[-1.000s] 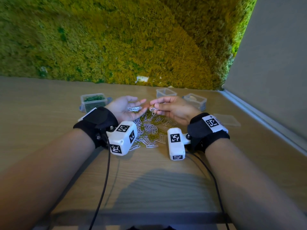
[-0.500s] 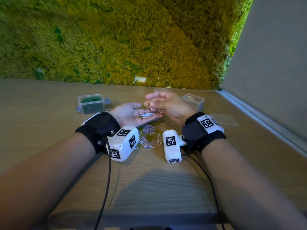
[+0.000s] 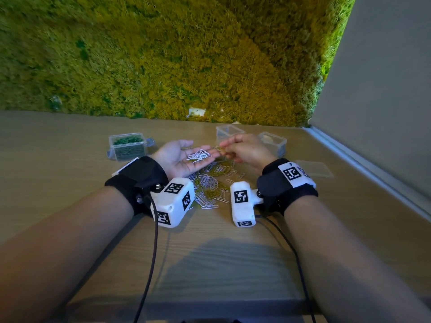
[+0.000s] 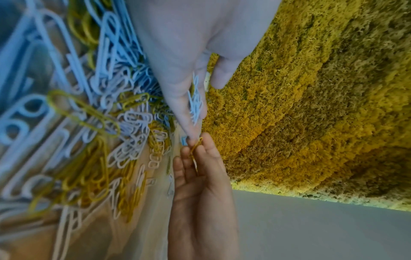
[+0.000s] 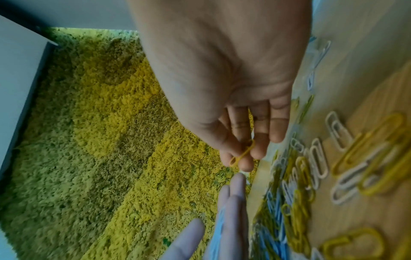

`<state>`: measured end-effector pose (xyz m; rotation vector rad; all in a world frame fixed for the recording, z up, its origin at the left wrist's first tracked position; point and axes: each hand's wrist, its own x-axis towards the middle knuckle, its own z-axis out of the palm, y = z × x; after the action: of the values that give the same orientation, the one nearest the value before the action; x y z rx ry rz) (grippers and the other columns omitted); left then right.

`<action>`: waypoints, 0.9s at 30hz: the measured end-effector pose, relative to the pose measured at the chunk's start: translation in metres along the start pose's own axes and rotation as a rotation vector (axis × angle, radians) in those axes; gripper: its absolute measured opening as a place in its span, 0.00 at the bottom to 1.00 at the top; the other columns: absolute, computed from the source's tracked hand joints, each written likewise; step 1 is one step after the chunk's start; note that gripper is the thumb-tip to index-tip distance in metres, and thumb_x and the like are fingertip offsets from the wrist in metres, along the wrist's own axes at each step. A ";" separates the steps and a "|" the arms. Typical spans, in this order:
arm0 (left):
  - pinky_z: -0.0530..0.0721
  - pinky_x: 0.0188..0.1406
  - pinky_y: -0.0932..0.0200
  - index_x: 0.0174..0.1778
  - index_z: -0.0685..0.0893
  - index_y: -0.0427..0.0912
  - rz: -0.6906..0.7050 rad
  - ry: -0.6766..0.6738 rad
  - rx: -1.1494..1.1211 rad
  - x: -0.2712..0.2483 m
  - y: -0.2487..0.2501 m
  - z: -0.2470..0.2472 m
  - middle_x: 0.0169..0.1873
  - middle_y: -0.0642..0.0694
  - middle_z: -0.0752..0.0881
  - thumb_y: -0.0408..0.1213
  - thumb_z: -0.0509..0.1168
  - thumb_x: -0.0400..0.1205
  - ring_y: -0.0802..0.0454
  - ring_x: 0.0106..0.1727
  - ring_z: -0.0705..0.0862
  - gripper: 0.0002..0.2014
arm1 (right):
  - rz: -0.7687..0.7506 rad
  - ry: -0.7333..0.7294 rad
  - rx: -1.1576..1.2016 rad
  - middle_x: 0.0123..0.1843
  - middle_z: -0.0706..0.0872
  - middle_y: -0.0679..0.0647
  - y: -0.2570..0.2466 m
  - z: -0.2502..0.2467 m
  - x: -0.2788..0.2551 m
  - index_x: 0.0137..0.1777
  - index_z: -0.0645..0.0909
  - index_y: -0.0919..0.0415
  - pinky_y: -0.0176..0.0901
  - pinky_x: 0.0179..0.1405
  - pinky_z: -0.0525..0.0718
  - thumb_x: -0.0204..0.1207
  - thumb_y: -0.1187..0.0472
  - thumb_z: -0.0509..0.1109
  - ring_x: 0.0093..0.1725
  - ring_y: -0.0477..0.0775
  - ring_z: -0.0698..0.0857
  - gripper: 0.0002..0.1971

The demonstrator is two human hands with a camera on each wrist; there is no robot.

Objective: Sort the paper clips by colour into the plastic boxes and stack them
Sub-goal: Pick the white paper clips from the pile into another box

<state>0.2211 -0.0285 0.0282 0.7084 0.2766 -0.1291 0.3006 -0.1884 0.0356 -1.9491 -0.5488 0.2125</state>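
My left hand [image 3: 184,155] lies palm up with straight fingers, carrying a small heap of white paper clips [image 3: 199,156]. Just beyond its fingertips my right hand [image 3: 242,150] pinches one yellow paper clip [image 5: 242,155] between thumb and fingers; the same yellow paper clip [image 4: 195,146] also shows in the left wrist view. Below both hands a mixed pile of white and yellow clips [image 3: 212,185] lies on the table. A clear box of green clips [image 3: 127,146] stands at the left. Two more clear boxes, one [image 3: 227,131] and another [image 3: 274,141], stand behind my right hand.
A clear lid [image 3: 314,167] lies flat to the right of my right wrist. A moss wall [image 3: 175,57] closes the far edge of the wooden table [image 3: 221,264]; a grey wall [image 3: 382,89] runs along the right. Cables trail from both wrist cameras toward the near edge.
My right hand has drawn back a little to the right from over the left palm, now pinching a yellow clip. The left palm still carries its white clips.
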 end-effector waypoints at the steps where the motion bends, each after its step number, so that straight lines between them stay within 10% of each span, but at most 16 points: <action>1: 0.84 0.52 0.38 0.63 0.75 0.23 0.009 0.008 0.003 0.000 0.000 0.000 0.57 0.22 0.80 0.40 0.51 0.88 0.27 0.53 0.83 0.21 | -0.014 -0.023 -0.039 0.41 0.86 0.52 -0.001 0.001 -0.002 0.57 0.84 0.64 0.31 0.32 0.74 0.77 0.70 0.67 0.36 0.43 0.80 0.10; 8: 0.82 0.50 0.35 0.71 0.65 0.21 -0.039 -0.059 -0.016 -0.003 0.001 0.007 0.57 0.27 0.79 0.49 0.51 0.87 0.37 0.58 0.80 0.31 | -0.329 -0.278 -0.100 0.53 0.88 0.66 -0.011 0.019 -0.009 0.51 0.88 0.55 0.46 0.59 0.79 0.72 0.65 0.76 0.48 0.49 0.81 0.09; 11: 0.83 0.43 0.33 0.66 0.68 0.18 -0.085 -0.083 0.025 -0.005 0.000 0.009 0.46 0.29 0.82 0.51 0.49 0.87 0.39 0.52 0.81 0.32 | -0.347 -0.267 -0.159 0.45 0.86 0.67 -0.007 0.023 -0.007 0.50 0.89 0.56 0.43 0.48 0.76 0.72 0.65 0.76 0.42 0.48 0.78 0.08; 15: 0.74 0.61 0.35 0.68 0.69 0.22 -0.082 -0.119 -0.001 -0.003 -0.003 0.007 0.50 0.27 0.82 0.49 0.47 0.88 0.38 0.58 0.81 0.29 | -0.366 -0.215 -0.099 0.34 0.77 0.50 -0.008 0.027 -0.008 0.45 0.87 0.57 0.32 0.35 0.72 0.74 0.66 0.75 0.35 0.43 0.73 0.04; 20: 0.67 0.65 0.32 0.79 0.58 0.24 -0.008 -0.092 0.009 0.001 -0.005 0.007 0.71 0.23 0.71 0.44 0.45 0.89 0.33 0.70 0.73 0.28 | -0.279 -0.185 0.057 0.38 0.83 0.47 -0.009 0.024 -0.005 0.42 0.83 0.53 0.28 0.34 0.76 0.77 0.68 0.71 0.37 0.39 0.80 0.08; 25: 0.72 0.60 0.32 0.60 0.73 0.21 0.000 -0.063 0.079 0.000 -0.005 0.008 0.48 0.23 0.84 0.42 0.45 0.90 0.26 0.44 0.86 0.24 | -0.246 -0.132 0.223 0.37 0.82 0.54 -0.008 0.024 -0.003 0.44 0.80 0.57 0.28 0.22 0.72 0.78 0.71 0.68 0.26 0.38 0.76 0.08; 27: 0.73 0.60 0.32 0.62 0.72 0.22 -0.009 -0.049 0.101 -0.001 -0.007 0.008 0.49 0.23 0.83 0.41 0.45 0.90 0.27 0.47 0.84 0.22 | -0.225 -0.132 0.261 0.34 0.80 0.53 -0.007 0.024 -0.001 0.45 0.81 0.57 0.30 0.21 0.72 0.77 0.72 0.69 0.24 0.39 0.75 0.08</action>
<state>0.2203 -0.0391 0.0304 0.8035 0.2276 -0.1694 0.2881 -0.1672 0.0317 -1.6145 -0.7824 0.2574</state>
